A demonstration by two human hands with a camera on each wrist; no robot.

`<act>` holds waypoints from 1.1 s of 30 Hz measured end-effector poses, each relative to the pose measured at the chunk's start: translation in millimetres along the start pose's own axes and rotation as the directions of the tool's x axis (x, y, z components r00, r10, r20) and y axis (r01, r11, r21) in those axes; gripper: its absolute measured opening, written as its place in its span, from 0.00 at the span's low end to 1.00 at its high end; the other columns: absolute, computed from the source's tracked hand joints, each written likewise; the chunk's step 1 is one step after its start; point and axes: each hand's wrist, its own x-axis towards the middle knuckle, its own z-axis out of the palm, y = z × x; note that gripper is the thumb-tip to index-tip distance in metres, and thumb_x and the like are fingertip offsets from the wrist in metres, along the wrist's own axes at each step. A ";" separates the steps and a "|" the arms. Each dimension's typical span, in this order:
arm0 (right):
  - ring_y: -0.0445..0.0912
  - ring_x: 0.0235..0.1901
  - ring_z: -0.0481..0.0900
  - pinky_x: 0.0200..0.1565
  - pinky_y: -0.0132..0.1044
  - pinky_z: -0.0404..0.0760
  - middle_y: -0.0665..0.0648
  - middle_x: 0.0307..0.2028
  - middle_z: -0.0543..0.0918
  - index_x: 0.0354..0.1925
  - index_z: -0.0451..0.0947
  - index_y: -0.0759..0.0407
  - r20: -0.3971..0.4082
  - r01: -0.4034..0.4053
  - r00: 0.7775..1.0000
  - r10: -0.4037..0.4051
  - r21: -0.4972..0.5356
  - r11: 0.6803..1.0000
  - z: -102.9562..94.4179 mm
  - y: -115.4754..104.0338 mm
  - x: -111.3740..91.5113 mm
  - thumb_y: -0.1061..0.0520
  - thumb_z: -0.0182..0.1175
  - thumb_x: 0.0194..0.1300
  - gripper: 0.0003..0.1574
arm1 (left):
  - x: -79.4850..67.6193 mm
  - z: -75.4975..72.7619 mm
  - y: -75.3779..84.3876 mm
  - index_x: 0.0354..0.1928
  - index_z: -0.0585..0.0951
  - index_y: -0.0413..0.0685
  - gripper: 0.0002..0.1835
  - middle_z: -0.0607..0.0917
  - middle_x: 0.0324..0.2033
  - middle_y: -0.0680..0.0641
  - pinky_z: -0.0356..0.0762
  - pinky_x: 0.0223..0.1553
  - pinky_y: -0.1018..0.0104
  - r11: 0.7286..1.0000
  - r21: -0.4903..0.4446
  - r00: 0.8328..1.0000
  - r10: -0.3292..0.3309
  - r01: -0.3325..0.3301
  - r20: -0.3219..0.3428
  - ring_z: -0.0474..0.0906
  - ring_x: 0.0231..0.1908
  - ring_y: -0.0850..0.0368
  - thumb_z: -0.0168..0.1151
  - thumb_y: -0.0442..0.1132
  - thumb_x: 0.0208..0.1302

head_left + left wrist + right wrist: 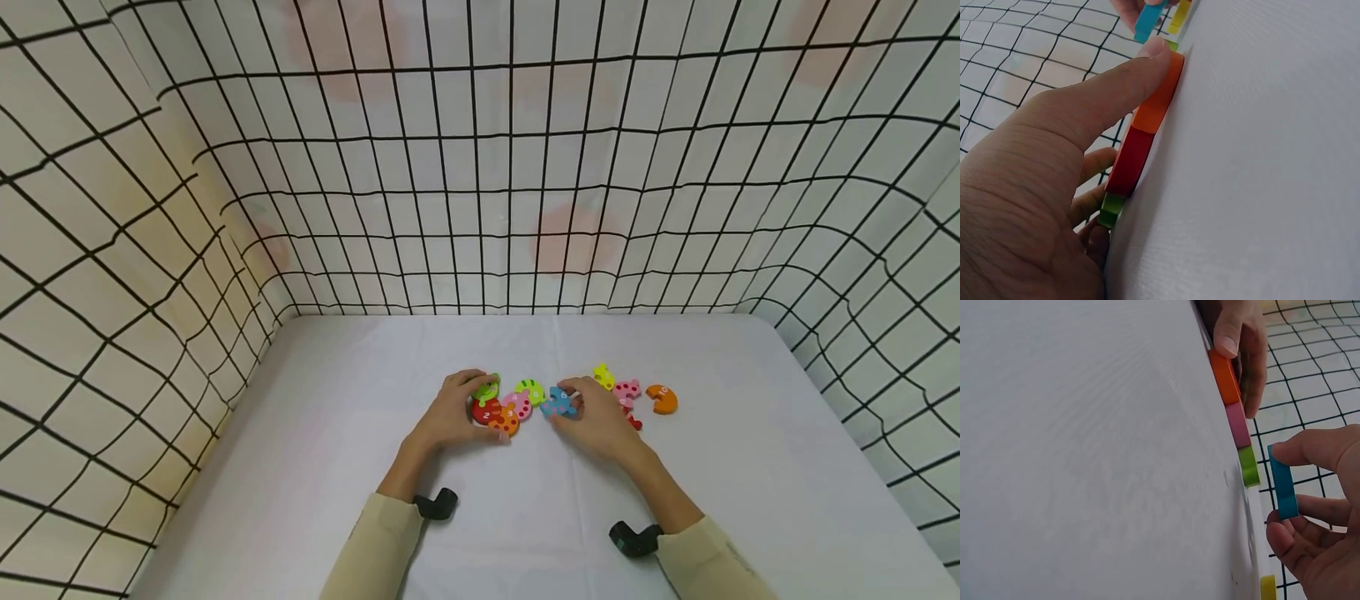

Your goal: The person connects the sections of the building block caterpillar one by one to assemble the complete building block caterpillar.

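My right hand (596, 421) pinches a blue animal-shaped puzzle piece (558, 402) between thumb and fingers; the right wrist view shows this blue piece (1282, 484) raised off the cloth. My left hand (453, 412) lies spread around a joined group of painted pieces. Its thumb touches the spotted orange piece (504, 422), and its fingers reach the green piece (487, 388) at the far side. Between them sit a red piece (484, 411) marked 2 and a pink spotted piece (517, 405). A green striped piece (532, 391) ends the group, just left of the blue one.
Beyond my right hand lie a yellow piece (603, 377), a pink spotted piece (627, 389) and a red piece (635, 422) partly hidden by the hand. An orange piece (662, 399) lies farthest right. White cloth (300, 467) covers the table; black wire mesh (480, 192) stands around it.
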 end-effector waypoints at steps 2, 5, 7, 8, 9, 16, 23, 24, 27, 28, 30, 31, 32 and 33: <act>0.48 0.45 0.76 0.44 0.37 0.81 0.58 0.53 0.81 0.64 0.76 0.59 -0.001 0.016 1.000 -0.016 0.011 1.000 3.1 -0.4 4.2 0.49 0.73 0.62 0.36 | -0.1 0.3 0.0 0.72 0.74 0.63 0.51 0.69 0.72 0.49 0.68 0.71 0.40 1.000 -0.005 1.000 0.003 -0.003 -0.006 0.60 0.75 0.46 0.82 0.65 0.42; 0.47 0.42 0.75 0.42 0.35 0.78 0.57 0.49 0.81 0.63 0.77 0.60 0.003 0.021 1.000 -0.021 0.014 1.000 7.3 -1.3 9.1 0.49 0.73 0.63 0.35 | -0.2 0.8 0.3 0.72 0.74 0.63 0.52 0.69 0.72 0.49 0.68 0.71 0.40 1.000 -0.004 1.000 0.004 -0.004 -0.010 0.59 0.75 0.46 0.82 0.65 0.42; 0.48 0.41 0.74 0.41 0.35 0.77 0.58 0.47 0.80 0.63 0.77 0.61 0.005 0.011 1.000 -0.011 0.026 1.000 8.9 -2.2 10.8 0.49 0.73 0.63 0.35 | -0.5 0.7 1.2 0.72 0.74 0.62 0.52 0.69 0.72 0.49 0.68 0.71 0.41 1.000 -0.007 1.000 0.007 -0.007 -0.010 0.59 0.75 0.47 0.82 0.65 0.42; 0.48 0.40 0.74 0.40 0.34 0.76 0.57 0.45 0.79 0.63 0.77 0.61 0.004 0.004 1.000 -0.004 0.029 1.000 9.2 -2.9 11.1 0.50 0.73 0.62 0.34 | -0.5 0.5 1.7 0.72 0.74 0.62 0.52 0.69 0.72 0.49 0.68 0.71 0.41 1.000 -0.008 1.000 0.008 -0.008 -0.011 0.59 0.75 0.46 0.82 0.65 0.42; 0.48 0.39 0.74 0.39 0.34 0.76 0.57 0.44 0.79 0.62 0.77 0.61 0.002 -0.003 1.000 0.003 0.030 1.000 9.3 -3.3 11.3 0.50 0.73 0.62 0.34 | -0.5 0.2 2.2 0.72 0.74 0.62 0.52 0.69 0.72 0.49 0.68 0.71 0.41 1.000 -0.009 1.000 0.009 -0.009 -0.012 0.59 0.75 0.47 0.82 0.65 0.42; 0.47 0.39 0.73 0.38 0.32 0.75 0.56 0.42 0.78 0.62 0.78 0.60 0.000 -0.017 1.000 0.017 0.016 1.000 10.7 -4.2 11.2 0.50 0.73 0.62 0.34 | -0.1 -3.0 5.0 0.72 0.74 0.62 0.52 0.70 0.72 0.49 0.67 0.71 0.40 1.000 -0.019 1.000 0.002 -0.003 -0.019 0.60 0.75 0.46 0.83 0.65 0.41; 0.48 0.42 0.73 0.39 0.33 0.76 0.56 0.43 0.77 0.62 0.78 0.61 0.013 -0.031 0.999 0.031 0.004 0.999 14.8 -3.2 10.4 0.50 0.73 0.62 0.33 | 0.3 -1.5 3.1 0.72 0.74 0.62 0.52 0.67 0.74 0.48 0.67 0.71 0.38 1.000 0.001 1.000 0.012 -0.012 -0.020 0.58 0.76 0.44 0.82 0.65 0.42; 0.48 0.42 0.72 0.39 0.33 0.76 0.56 0.44 0.77 0.62 0.78 0.60 0.014 -0.032 0.999 0.032 0.002 0.999 15.4 -3.3 10.4 0.49 0.73 0.62 0.33 | 0.5 -1.0 2.5 0.72 0.74 0.62 0.51 0.67 0.75 0.48 0.67 0.71 0.37 1.000 0.006 1.000 0.015 -0.015 -0.024 0.58 0.76 0.44 0.82 0.64 0.42; 0.48 0.42 0.72 0.39 0.34 0.76 0.56 0.45 0.77 0.62 0.78 0.59 0.016 -0.035 0.999 0.035 0.000 0.999 16.3 -3.9 10.0 0.49 0.73 0.62 0.33 | 1.3 0.3 0.9 0.72 0.74 0.63 0.51 0.65 0.76 0.48 0.67 0.71 0.37 1.000 0.016 1.000 0.012 -0.012 -0.026 0.57 0.76 0.44 0.82 0.64 0.42; 0.48 0.42 0.72 0.39 0.34 0.76 0.56 0.45 0.77 0.62 0.78 0.59 0.017 -0.035 0.999 0.035 -0.001 0.999 16.5 -3.9 9.9 0.49 0.73 0.62 0.33 | 1.3 0.6 0.7 0.72 0.74 0.64 0.51 0.65 0.76 0.48 0.67 0.71 0.37 1.000 0.019 1.000 0.008 -0.008 -0.025 0.56 0.76 0.44 0.82 0.64 0.42; 0.48 0.42 0.72 0.40 0.34 0.76 0.56 0.45 0.77 0.63 0.78 0.59 0.018 -0.040 0.999 0.040 -0.001 0.999 16.6 -4.1 9.8 0.48 0.73 0.63 0.34 | 1.4 1.4 0.1 0.72 0.74 0.64 0.51 0.65 0.76 0.48 0.67 0.71 0.37 1.000 0.022 1.000 0.004 -0.004 -0.026 0.56 0.76 0.43 0.82 0.64 0.42; 0.48 0.42 0.72 0.40 0.34 0.76 0.56 0.45 0.76 0.63 0.78 0.59 0.019 -0.044 0.999 0.044 0.000 0.999 16.6 -4.2 9.5 0.48 0.73 0.63 0.34 | 1.2 1.7 0.1 0.73 0.73 0.65 0.51 0.65 0.76 0.48 0.67 0.71 0.37 1.000 0.023 1.000 0.000 0.000 -0.024 0.56 0.76 0.44 0.82 0.65 0.42; 0.47 0.42 0.72 0.40 0.33 0.76 0.55 0.44 0.76 0.63 0.78 0.58 0.021 -0.045 0.999 0.045 0.000 0.999 16.3 -4.3 9.4 0.48 0.73 0.63 0.34 | 0.9 2.1 0.0 0.72 0.73 0.65 0.51 0.65 0.75 0.48 0.67 0.71 0.36 1.000 0.023 1.000 -0.002 0.002 -0.024 0.56 0.76 0.43 0.81 0.65 0.42; 0.47 0.43 0.72 0.40 0.33 0.76 0.55 0.44 0.76 0.63 0.78 0.58 0.025 -0.047 0.999 0.047 0.004 0.999 15.9 -4.2 9.2 0.48 0.73 0.63 0.35 | 0.6 2.1 0.3 0.73 0.73 0.65 0.51 0.65 0.76 0.48 0.67 0.70 0.36 1.000 0.021 1.000 -0.004 0.004 -0.024 0.56 0.76 0.43 0.81 0.65 0.43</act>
